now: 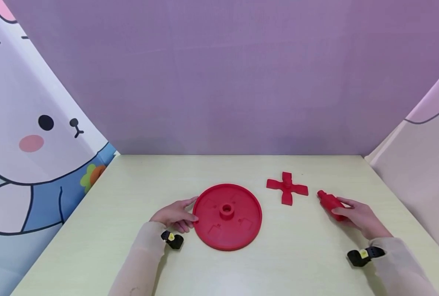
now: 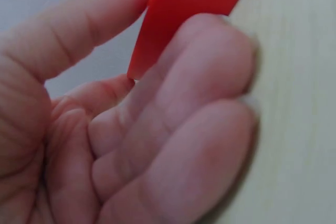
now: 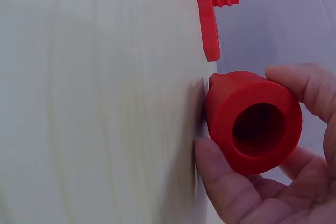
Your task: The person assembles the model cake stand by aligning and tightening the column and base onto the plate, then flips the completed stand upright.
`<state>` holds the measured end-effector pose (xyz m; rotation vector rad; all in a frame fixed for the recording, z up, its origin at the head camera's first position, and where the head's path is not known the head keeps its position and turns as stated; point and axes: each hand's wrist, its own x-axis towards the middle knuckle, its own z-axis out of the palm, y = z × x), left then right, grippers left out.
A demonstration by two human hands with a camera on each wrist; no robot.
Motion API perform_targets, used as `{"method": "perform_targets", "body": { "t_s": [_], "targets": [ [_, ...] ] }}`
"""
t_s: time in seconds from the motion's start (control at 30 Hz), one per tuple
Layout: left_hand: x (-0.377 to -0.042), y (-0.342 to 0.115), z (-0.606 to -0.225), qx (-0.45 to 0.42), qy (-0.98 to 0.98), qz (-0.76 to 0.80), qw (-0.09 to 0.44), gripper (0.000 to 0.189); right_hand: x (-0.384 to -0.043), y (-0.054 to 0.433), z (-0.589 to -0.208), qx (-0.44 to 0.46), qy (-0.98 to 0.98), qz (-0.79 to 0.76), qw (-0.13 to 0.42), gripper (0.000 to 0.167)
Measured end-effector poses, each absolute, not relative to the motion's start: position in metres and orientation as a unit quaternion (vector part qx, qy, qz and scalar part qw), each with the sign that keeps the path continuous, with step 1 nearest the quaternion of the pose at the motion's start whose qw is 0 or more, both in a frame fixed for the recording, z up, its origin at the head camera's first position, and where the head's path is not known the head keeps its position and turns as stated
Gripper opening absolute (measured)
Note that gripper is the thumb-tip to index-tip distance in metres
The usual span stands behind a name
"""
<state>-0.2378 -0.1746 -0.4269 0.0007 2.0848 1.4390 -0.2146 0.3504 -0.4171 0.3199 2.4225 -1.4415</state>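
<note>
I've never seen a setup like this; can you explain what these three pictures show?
There is no robot here, only a person working bare-handed. The wide picture comes from a camera worn on the head; the two close-ups come from small wrist cameras. On the pale table lies a red cross-shaped piece. The left hand holds a red disc by its edge; the right hand grips a red bottle-shaped piece, whose hollow end shows in its close-up.

Pale table [image 1: 278, 267]; purple backdrop [image 1: 226, 78]; cartoon-print sheet [image 1: 31, 98] left.
</note>
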Motion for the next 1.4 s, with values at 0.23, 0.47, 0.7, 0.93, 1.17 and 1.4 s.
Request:
{"method": "perform_targets", "body": {
  "t_s": [0.23,0.47,0.7,0.93,1.17,1.4],
  "targets": [
    [-0.239,-0.173,-0.428,-0.006,0.787,0.540,0.300,0.079,-0.214,0.347,-0.419,0.107,0.842,-0.511,0.135,0.075],
    [-0.239,-0.173,-0.428,-0.009,0.789,0.538,0.297,0.077,-0.213,0.342,-0.416,0.114,0.824,-0.539,0.131,0.077],
    [-0.239,-0.174,-0.430,-0.003,0.788,0.537,0.301,0.077,-0.209,0.331,-0.413,0.061,0.827,-0.550,0.100,0.071],
    [-0.241,-0.172,-0.429,0.000,0.798,0.525,0.296,0.077,-0.209,0.314,-0.410,0.000,0.837,-0.539,0.093,0.060],
    [-0.241,-0.170,-0.428,-0.008,0.806,0.516,0.291,0.076,-0.212,0.294,-0.406,-0.025,0.837,-0.536,0.108,0.057],
    [-0.241,-0.170,-0.428,-0.008,0.810,0.510,0.291,0.076,-0.213,0.277,-0.405,-0.043,0.838,-0.530,0.124,0.056]
  ]
}}
